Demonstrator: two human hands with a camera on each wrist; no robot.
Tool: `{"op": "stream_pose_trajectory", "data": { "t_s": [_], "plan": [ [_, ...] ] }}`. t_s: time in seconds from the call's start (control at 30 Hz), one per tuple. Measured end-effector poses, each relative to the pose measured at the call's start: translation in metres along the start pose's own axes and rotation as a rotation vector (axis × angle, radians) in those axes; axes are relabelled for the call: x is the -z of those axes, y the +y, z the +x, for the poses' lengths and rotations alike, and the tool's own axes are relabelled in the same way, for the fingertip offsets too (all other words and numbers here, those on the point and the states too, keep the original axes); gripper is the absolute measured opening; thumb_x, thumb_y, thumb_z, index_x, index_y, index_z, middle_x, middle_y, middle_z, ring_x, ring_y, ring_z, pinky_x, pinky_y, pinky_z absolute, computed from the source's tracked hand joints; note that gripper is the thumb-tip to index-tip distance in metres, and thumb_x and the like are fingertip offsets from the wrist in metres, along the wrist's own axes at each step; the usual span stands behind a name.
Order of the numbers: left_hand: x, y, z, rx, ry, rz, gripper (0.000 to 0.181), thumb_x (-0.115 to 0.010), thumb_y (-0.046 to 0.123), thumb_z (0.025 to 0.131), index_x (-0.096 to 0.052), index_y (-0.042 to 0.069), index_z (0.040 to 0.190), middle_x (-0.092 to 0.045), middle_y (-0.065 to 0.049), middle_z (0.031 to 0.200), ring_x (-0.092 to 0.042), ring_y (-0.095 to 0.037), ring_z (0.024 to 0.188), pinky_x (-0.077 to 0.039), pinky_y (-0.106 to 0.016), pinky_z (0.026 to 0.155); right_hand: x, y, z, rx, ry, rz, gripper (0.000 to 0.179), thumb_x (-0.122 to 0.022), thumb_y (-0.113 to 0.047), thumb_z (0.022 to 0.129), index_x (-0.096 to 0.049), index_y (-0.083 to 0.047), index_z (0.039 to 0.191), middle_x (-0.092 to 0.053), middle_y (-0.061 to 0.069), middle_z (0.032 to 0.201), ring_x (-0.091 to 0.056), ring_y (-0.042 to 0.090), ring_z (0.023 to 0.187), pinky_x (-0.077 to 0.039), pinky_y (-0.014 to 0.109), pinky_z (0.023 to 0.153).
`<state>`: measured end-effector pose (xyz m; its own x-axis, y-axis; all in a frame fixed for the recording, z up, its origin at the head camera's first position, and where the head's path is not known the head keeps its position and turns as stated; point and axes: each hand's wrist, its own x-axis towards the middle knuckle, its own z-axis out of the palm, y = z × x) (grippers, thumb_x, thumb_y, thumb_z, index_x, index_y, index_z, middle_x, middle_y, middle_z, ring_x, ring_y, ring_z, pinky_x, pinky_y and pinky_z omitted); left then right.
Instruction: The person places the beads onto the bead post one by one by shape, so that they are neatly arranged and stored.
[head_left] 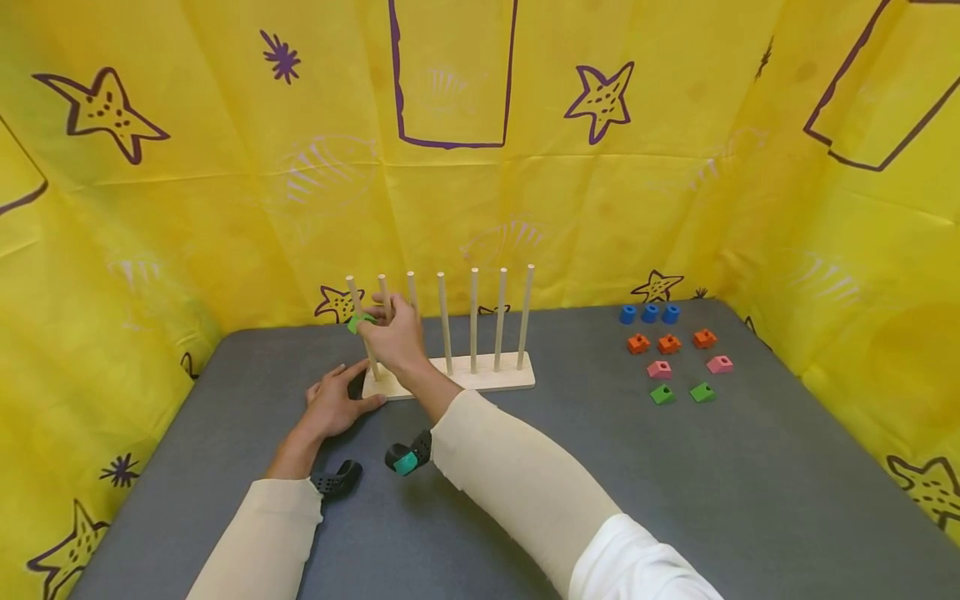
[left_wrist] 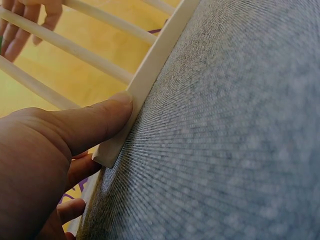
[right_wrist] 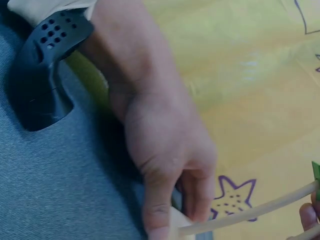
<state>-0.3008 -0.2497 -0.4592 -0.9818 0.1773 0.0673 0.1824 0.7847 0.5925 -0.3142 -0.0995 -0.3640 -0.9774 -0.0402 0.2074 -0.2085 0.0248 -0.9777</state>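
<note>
Green block (head_left: 361,323) is at the upper part of the leftmost peg (head_left: 353,293), pinched by the right hand (head_left: 397,337); the left hand (head_left: 333,407), partly curled, grips the wooden base (head_left: 491,381) at its left end.

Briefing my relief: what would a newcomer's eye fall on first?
In the head view, probably the yellow cloth behind the table. Next, the wooden pegs left of centre, with the right hand holding a green block at the leftmost peg; then the coloured blocks on the right.
</note>
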Motion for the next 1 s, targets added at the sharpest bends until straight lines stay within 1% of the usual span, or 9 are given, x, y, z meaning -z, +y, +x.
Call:
{"op": "stream_pose_trajectory", "data": {
  "t_s": [0.07,0.23,0.47,0.67,0.83,1.0],
  "plan": [
    [0.0,0.0,0.0,0.006,-0.002,0.001,0.075,-0.071,0.038,0.087,-0.041,0.004,0.146,-0.05,-0.027,0.134,-0.021,-0.047,0.135,-0.009,-0.066,0.096,0.0,0.004,-0.001,-0.011,-0.003,-0.019,0.036,-0.07,-0.005,0.086,-0.06,-0.013,0.12,-0.065,-0.009,0.098,-0.06,0.012,0.096,-0.049,0.03,0.081],
    [0.0,0.001,0.001,0.018,-0.008,-0.007,0.076,-0.071,0.039,0.087,-0.04,0.004,0.146,-0.049,-0.026,0.136,-0.02,-0.047,0.136,-0.008,-0.066,0.097,-0.001,0.013,-0.003,-0.03,0.003,-0.041,0.036,-0.07,-0.006,0.085,-0.062,-0.015,0.119,-0.064,-0.012,0.097,-0.057,0.012,0.103,-0.046,0.035,0.087],
    [0.0,0.001,0.001,0.029,-0.014,0.005,0.076,-0.071,0.039,0.087,-0.039,0.005,0.147,-0.047,-0.025,0.138,-0.019,-0.047,0.136,-0.008,-0.065,0.098,-0.003,0.029,-0.005,-0.029,-0.001,-0.046,0.039,-0.07,-0.001,0.084,-0.062,-0.01,0.122,-0.067,-0.007,0.1,-0.059,0.012,0.105,-0.043,0.036,0.093],
    [0.0,0.002,0.001,0.041,-0.016,0.018,0.075,-0.071,0.038,0.087,-0.04,0.004,0.146,-0.046,-0.027,0.139,-0.019,-0.046,0.136,-0.008,-0.065,0.098,-0.002,0.045,-0.007,-0.033,-0.011,-0.097,0.042,-0.069,-0.002,0.084,-0.061,-0.012,0.125,-0.068,-0.009,0.099,-0.057,0.013,0.107,-0.042,0.036,0.094],
    [-0.001,0.001,0.001,0.038,-0.006,0.025,0.075,-0.071,0.039,0.087,-0.041,0.0,0.144,-0.046,-0.028,0.138,-0.02,-0.045,0.137,-0.009,-0.064,0.099,-0.001,0.054,-0.009,-0.053,-0.025,-0.109,0.043,-0.07,-0.002,0.084,-0.06,-0.013,0.125,-0.068,-0.008,0.099,-0.058,0.015,0.108,-0.045,0.035,0.09],
    [-0.001,0.0,0.001,0.02,-0.001,0.017,0.077,-0.071,0.04,0.087,-0.041,-0.003,0.144,-0.045,-0.029,0.138,-0.021,-0.046,0.136,-0.009,-0.064,0.099,-0.003,0.063,-0.011,-0.069,-0.019,-0.158,0.046,-0.072,-0.004,0.082,-0.06,-0.013,0.125,-0.068,-0.009,0.097,-0.06,0.014,0.103,-0.046,0.032,0.086]
  ]
}}
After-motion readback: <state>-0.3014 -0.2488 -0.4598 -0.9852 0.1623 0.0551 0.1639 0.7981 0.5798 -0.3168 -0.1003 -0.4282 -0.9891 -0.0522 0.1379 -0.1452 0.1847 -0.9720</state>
